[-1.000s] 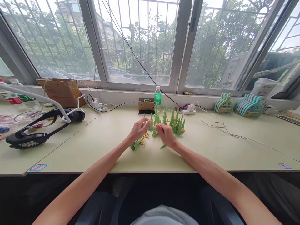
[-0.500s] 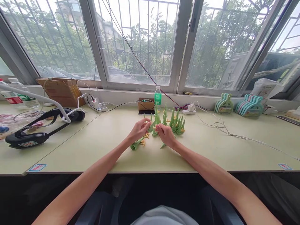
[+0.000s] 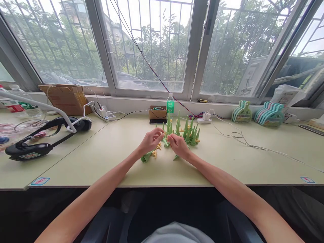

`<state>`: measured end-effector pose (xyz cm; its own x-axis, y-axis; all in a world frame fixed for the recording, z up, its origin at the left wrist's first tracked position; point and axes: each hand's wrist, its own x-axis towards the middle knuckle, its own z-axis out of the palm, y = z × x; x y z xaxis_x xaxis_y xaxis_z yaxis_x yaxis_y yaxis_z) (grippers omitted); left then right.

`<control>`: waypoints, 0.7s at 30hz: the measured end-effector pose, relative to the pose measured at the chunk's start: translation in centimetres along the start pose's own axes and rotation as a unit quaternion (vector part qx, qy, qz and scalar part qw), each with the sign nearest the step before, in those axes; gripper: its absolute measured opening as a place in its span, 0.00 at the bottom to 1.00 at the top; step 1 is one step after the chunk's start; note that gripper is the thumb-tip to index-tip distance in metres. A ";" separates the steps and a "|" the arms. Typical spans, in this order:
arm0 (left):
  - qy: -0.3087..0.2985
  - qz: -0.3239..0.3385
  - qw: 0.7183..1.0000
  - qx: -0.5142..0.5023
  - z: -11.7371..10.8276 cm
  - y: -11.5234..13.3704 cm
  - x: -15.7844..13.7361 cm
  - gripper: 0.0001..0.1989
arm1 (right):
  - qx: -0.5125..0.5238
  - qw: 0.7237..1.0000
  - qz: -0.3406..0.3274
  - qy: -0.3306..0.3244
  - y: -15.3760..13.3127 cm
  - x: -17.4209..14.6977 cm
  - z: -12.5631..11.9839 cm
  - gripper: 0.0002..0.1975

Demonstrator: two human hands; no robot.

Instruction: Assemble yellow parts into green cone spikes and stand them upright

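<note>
Over the middle of the table, my left hand (image 3: pixel 151 139) is closed in a pinch on a tilted green plastic cone (image 3: pixel 165 141). Close to its right, my right hand (image 3: pixel 178 143) is curled with thumb and finger pressed together; a bit of yellow shows near the fingertips, too small to name. Behind both hands stand several upright green cones (image 3: pixel 186 126), some with small yellow pieces at their sides. Another green cone (image 3: pixel 146 157) lies on its side below my left hand, beside loose yellow pieces (image 3: pixel 154 154). Under my right hand, a green tip (image 3: pixel 176 157) pokes out.
A green-labelled bottle (image 3: pixel 170 104), a small cardboard box (image 3: pixel 158 112) and a black phone (image 3: pixel 158 121) are behind the cones. Black headgear (image 3: pixel 27 148) lies at left. White cables (image 3: pixel 249 145) and sets of green and blue hangers (image 3: pixel 269 114) are at right.
The cone at my left fingers has tipped, its visible part now slanting down toward my right hand. Both hands have otherwise barely moved.
</note>
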<state>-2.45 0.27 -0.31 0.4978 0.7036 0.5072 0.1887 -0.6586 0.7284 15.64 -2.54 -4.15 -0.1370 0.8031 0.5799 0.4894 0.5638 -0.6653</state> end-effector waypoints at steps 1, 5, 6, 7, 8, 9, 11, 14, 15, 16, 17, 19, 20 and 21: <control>0.001 0.007 1.000 0.008 0.0 -0.1 0.0 0.15 | 0.001 1.000 0.000 -0.001 0.1 0.0 0.0 0.24; 0.003 0.031 0.999 0.031 0.0 -0.5 0.0 0.13 | 0.003 1.000 0.004 -0.003 0.2 0.0 0.0 0.24; 0.004 0.035 0.999 0.037 0.0 -0.6 0.0 0.13 | 0.004 1.000 0.005 -0.004 0.2 0.0 0.0 0.24; 0.005 0.038 0.998 0.044 0.0 -0.6 0.0 0.13 | 0.005 1.000 0.007 -0.005 0.2 0.0 0.0 0.24; 0.006 0.041 0.998 0.050 0.0 -0.7 0.0 0.13 | 0.006 1.000 0.008 -0.007 0.2 0.0 0.0 0.24; 0.007 0.044 0.998 0.054 0.0 -0.7 -0.1 0.12 | 0.008 1.000 0.008 -0.008 0.2 0.0 0.0 0.24; 0.009 0.046 0.997 0.061 0.0 -0.7 -0.1 0.12 | 0.010 1.000 0.007 -0.008 0.2 0.0 0.0 0.23; 0.010 0.048 0.996 0.069 0.0 -0.5 -0.2 0.11 | 0.009 1.000 0.002 -0.004 0.2 0.0 0.0 0.22; 0.009 0.049 0.996 0.071 0.0 -0.5 -0.2 0.10 | 0.009 1.000 0.000 -0.003 0.2 0.0 0.1 0.22; 0.009 0.051 0.996 0.073 0.0 -0.4 -0.2 0.10 | 0.008 1.000 -0.002 -0.002 0.2 0.0 0.0 0.22; 0.009 0.054 0.996 0.075 0.0 -0.4 -0.2 0.10 | 0.006 1.000 -0.004 -0.002 0.2 0.1 0.0 0.22; 0.012 0.061 0.995 0.079 0.1 -0.3 -0.2 0.10 | 0.003 1.000 -0.009 0.000 0.1 0.1 0.0 0.22; 0.014 0.064 0.994 0.082 0.1 -0.3 -0.2 0.10 | 0.001 1.000 -0.010 0.001 0.1 0.1 0.0 0.22; 0.017 0.067 0.994 0.084 0.1 -0.3 -0.2 0.10 | -0.002 1.000 -0.010 0.002 0.0 0.1 0.0 0.22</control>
<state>-2.54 0.31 -0.68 0.5006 0.6123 0.6120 0.2621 -0.7809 0.5670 15.67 -2.48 -4.10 -0.1443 0.7905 0.5952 0.4902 0.5796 -0.6510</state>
